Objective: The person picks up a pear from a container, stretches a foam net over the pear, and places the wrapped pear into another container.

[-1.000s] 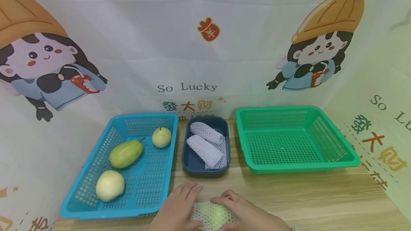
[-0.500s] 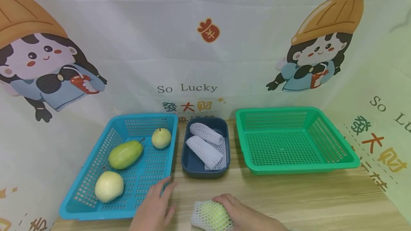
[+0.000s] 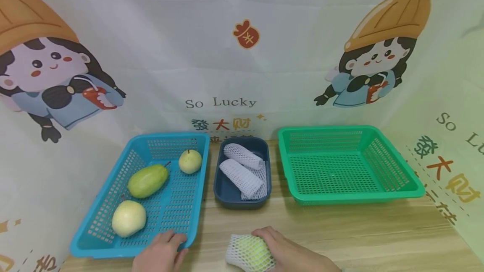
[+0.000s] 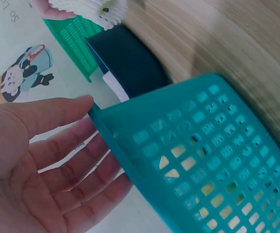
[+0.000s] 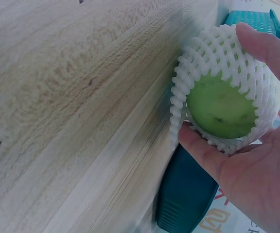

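Observation:
My right hand holds a green fruit wrapped in a white foam net sleeve, low over the wooden table. Its thumb and fingers lie around the net, and the fruit's end shows bare through the sleeve's opening. My left hand grips the near rim of the blue basket by its right corner. In the left wrist view the thumb touches the rim while the fingers pass behind it. Inside that basket lie two round pale pears and one long green fruit with a stem.
A dark blue box with several foam net sleeves stands mid-table. To its right is a green basket with nothing in it. A printed cloth hangs behind and at the sides of the wooden table.
My left hand has let go of the netted fruit and moved left to the blue basket's near rim. The right hand keeps hold of the fruit at nearly the same spot.

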Demonstrator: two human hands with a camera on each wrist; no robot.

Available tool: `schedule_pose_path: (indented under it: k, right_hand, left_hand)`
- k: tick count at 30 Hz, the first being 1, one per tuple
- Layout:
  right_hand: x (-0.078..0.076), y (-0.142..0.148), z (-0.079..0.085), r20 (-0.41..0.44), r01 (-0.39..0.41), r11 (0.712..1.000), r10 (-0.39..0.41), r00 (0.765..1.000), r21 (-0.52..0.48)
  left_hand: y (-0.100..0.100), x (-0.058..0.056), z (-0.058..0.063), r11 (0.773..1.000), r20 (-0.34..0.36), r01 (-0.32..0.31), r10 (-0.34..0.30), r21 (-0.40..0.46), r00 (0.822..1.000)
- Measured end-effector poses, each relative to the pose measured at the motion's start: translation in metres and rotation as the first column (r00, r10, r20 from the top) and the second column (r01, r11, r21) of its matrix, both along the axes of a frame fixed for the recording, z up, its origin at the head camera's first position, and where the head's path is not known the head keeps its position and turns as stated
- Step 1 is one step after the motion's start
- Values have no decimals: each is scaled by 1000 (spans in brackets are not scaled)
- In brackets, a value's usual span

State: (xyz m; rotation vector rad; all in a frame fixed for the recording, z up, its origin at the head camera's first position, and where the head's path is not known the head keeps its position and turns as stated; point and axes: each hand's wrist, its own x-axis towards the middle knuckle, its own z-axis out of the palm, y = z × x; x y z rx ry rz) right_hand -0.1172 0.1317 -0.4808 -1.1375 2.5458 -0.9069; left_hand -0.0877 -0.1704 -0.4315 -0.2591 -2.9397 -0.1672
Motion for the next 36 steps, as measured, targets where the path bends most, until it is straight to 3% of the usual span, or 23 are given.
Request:
schedule_pose_path:
  k: [4,10,14,19,25,30,36]
  right_hand:
    - [-1,0,-2,-30,-7,1000,7,1000,-17]
    - [1,-1,-2,-36,9,999,-11,999,-44]
    - [2,-2,5,41,59,997,-57,998,-48]
    - [2,1,21,127,138,987,-127,984,-83]
    - [-3,8,39,-48,165,979,-172,984,-121]
    - [-10,19,58,-205,165,977,-191,960,-135]
    - [-22,36,88,-226,188,979,-200,953,-74]
  left_hand:
    - [-4,1,2,1000,12,-19,19,-3,1000]
    - [-2,2,3,1000,-52,-7,6,-6,999]
    - [0,2,3,1000,-86,4,-5,-16,996]
    - [0,2,2,1000,-76,2,-3,-23,997]
    - [-1,1,5,999,-38,1,-2,-34,999]
    - [0,1,7,999,-31,12,-14,-44,999]
    - [-1,1,8,999,-26,19,-21,-47,999]
